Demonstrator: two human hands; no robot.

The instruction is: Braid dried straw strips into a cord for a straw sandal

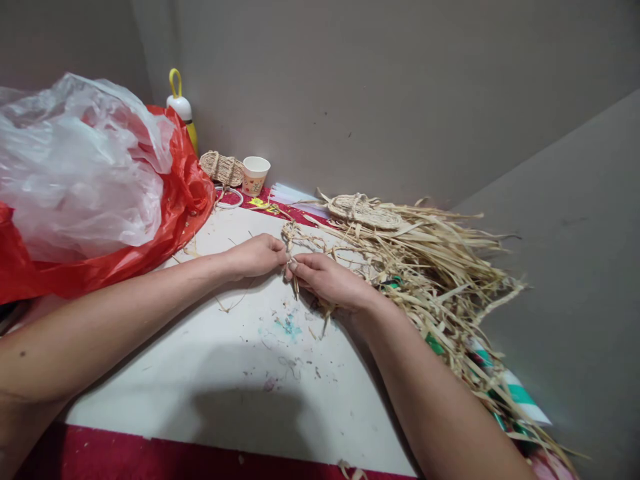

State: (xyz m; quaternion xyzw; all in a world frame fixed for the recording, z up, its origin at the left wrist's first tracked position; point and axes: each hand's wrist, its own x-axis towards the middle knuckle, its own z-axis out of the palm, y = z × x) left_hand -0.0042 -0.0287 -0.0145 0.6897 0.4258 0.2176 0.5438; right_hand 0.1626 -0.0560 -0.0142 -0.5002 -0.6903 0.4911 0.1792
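My left hand (pixel 261 255) and my right hand (pixel 325 279) meet over the white board (pixel 220 373), fingertips almost touching. Both are closed in a pinch on a braided straw piece (pixel 290 232), whose looped end shows just above the fingers. Short straw ends stick out below my fingertips. The exact spot of the grip is partly hidden by the fingers. Right of my right hand lies a large heap of dried straw strips (pixel 440 260). On top of its far side rests a woven straw sandal (pixel 364 211).
At the left bulges a red plastic bag (pixel 193 183) with a clear plastic bag (pixel 95 167). Along the back wall stand a yellow and white bottle (pixel 180 107), another woven sandal (pixel 223 168) and a paper cup (pixel 255 177). Straw scraps and a blue stain mark the board.
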